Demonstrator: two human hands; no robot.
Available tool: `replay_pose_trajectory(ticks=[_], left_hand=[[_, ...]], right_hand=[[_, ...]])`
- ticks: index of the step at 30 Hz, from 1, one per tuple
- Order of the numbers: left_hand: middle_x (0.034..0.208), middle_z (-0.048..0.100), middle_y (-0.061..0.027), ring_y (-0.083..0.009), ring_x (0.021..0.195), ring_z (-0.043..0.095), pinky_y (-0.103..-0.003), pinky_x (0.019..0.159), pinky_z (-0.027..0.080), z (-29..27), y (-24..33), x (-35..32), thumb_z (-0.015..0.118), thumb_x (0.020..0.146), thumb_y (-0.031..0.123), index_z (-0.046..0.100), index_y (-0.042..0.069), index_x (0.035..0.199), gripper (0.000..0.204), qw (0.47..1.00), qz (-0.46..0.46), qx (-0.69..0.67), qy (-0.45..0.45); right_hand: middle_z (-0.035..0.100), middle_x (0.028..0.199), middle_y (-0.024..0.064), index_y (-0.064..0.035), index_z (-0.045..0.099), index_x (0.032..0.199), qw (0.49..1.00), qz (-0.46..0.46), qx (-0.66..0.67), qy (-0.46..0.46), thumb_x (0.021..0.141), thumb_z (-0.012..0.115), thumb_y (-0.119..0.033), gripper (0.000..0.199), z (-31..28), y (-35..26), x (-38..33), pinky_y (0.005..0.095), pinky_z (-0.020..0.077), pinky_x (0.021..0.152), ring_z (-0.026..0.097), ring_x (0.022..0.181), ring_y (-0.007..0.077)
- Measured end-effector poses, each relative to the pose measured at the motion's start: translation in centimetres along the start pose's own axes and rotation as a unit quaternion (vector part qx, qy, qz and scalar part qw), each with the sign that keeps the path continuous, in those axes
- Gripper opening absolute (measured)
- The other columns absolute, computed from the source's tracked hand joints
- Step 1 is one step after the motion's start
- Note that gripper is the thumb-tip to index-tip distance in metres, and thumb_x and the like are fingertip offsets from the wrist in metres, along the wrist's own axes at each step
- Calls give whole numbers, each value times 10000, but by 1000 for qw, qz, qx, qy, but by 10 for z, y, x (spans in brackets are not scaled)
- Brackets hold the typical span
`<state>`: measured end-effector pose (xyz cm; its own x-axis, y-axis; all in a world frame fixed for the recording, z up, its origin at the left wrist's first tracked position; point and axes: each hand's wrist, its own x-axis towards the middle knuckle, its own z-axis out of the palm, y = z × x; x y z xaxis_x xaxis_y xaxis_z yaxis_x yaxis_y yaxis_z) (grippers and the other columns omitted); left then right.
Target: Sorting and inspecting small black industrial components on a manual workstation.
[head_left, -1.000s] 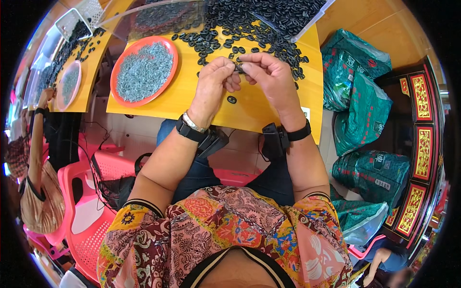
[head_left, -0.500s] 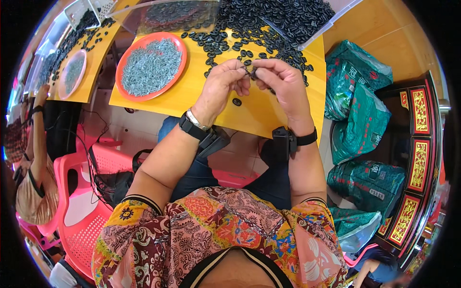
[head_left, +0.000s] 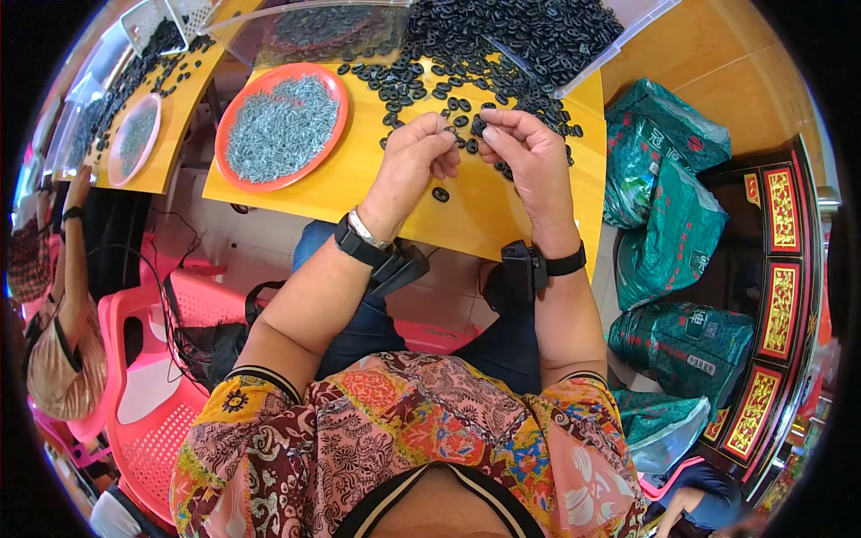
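Both my hands are raised over the front of the yellow table (head_left: 359,193). My left hand (head_left: 416,154) is closed in a pinch, with thumb and forefinger together; what sits at its fingertips is too small to make out. Just right of it, my right hand (head_left: 531,154) pinches a small black oval piece (head_left: 479,126) between thumb and fingers. One more oval piece with holes (head_left: 440,195) lies alone on the table below my hands. Behind my fingers many like it spread into a large black pile (head_left: 529,36).
An orange-rimmed plate (head_left: 224,152) of small silvery screw-like pieces stands on the left. Clear plastic bins (head_left: 619,45) hold the pile at the back. Green bags (head_left: 673,224) line the right side. A pink chair (head_left: 161,430) and another person's arm (head_left: 73,251) are at the left.
My hands have drawn apart at the fingertips, opening a small gap between them. The right hand keeps a black piece in its pinch.
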<state>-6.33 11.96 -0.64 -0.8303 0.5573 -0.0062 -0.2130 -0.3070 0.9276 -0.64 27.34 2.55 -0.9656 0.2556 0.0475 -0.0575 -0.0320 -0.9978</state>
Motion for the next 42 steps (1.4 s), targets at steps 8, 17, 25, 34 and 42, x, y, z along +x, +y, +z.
replay_pose_trajectory(ticks=[8, 17, 25, 34, 42], left_hand=[[705, 555, -20, -97, 627, 516, -219, 588, 391, 2, -2, -2, 473, 888, 120, 544, 47, 823, 121, 1000, -14, 17, -13], [701, 554, -16, -94, 627, 513, -220, 594, 391, 3, 0, -3, 482, 887, 114, 553, 46, 832, 113, 1000, -9, 30, 0], [692, 552, -14, -98, 624, 514, -222, 593, 391, 4, 1, -4, 481, 886, 119, 547, 49, 805, 126, 1000, -10, 28, 7], [664, 552, -17, -85, 585, 509, -216, 548, 420, 3, 0, -3, 502, 854, 112, 555, 30, 792, 116, 1000, -5, 24, 11], [668, 558, -18, -83, 578, 509, -212, 538, 412, 3, -1, -3, 501, 852, 116, 557, 33, 781, 122, 999, -10, 39, 11]], right_hand=[[639, 791, 30, -2, 634, 1028, 999, 1, -37, -25, 854, 613, -69, 188, -1, -1, 0, 199, 475, 663, 581, 692, 70], [635, 827, 17, -7, 630, 1037, 998, 8, -19, -55, 848, 609, -55, 196, 5, -1, -2, 197, 469, 673, 571, 719, 63], [632, 825, 16, -7, 628, 1054, 999, -5, 1, -41, 847, 610, -62, 214, -3, -3, -1, 200, 463, 672, 570, 718, 63], [621, 814, -10, -5, 639, 1048, 995, -30, -72, -55, 835, 603, -15, 216, -2, -4, -2, 174, 449, 644, 549, 705, 38], [640, 854, 1, -6, 650, 1038, 992, -44, -96, -64, 826, 605, -5, 217, 0, 2, -2, 178, 455, 669, 557, 734, 39]])
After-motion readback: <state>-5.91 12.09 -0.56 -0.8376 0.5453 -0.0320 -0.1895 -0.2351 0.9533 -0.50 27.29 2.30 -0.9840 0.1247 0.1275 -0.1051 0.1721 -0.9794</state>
